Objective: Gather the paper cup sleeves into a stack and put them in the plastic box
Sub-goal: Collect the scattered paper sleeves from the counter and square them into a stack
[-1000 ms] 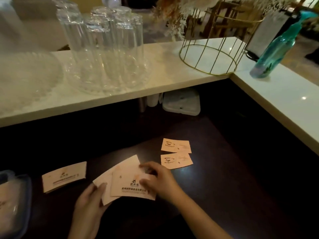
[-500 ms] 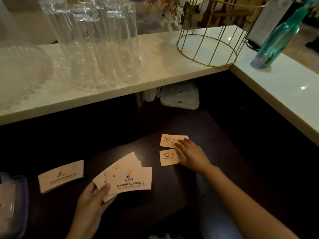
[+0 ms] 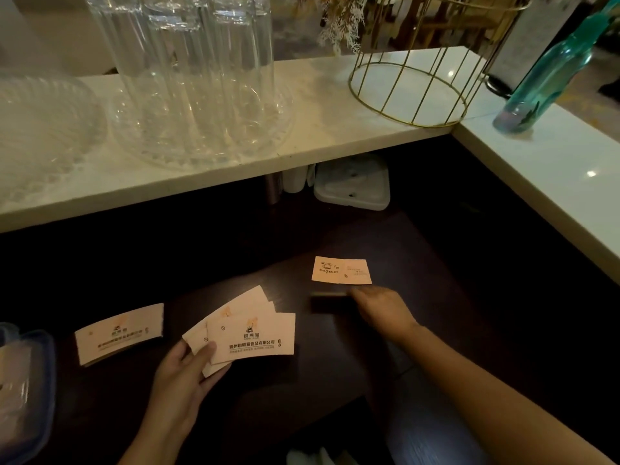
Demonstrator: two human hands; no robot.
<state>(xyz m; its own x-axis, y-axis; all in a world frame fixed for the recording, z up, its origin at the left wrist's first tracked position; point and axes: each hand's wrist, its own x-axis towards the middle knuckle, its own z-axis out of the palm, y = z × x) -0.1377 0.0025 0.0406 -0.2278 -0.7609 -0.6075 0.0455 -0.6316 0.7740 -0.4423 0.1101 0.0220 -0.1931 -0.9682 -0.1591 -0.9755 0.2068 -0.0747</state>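
- A fan of paper cup sleeves (image 3: 250,332) sits in the left hand (image 3: 183,374), thumb pinching their near-left corner; the printed one lies on top, two or three more splayed behind it.
- The right hand (image 3: 382,308) is low over the dark tabletop (image 3: 335,380), to the right of the fan and well apart from it. A blurred, edge-on strip (image 3: 330,294) shows at its fingertips (possibly a sleeve, but I cannot tell), so whether this hand grips anything is unclear.
- One loose sleeve (image 3: 341,270) lies flat just beyond that hand, on its far side, not touching it.
- Another loose sleeve (image 3: 120,333) lies flat left of the left hand, near but apart.
- The plastic box (image 3: 27,391) stands at the near-left edge of view, cut off by it, just left of that sleeve.
- Open dark tabletop lies between the two hands and along the near side.
- On the far side a pale counter ledge (image 3: 318,129) overhangs the tabletop and turns down the right side; it carries upturned glasses (image 3: 194,72) on a glass tray, a gold wire basket (image 3: 412,88) and a teal bottle (image 3: 543,78).
- A white tray (image 3: 354,191) sits tucked under the ledge.
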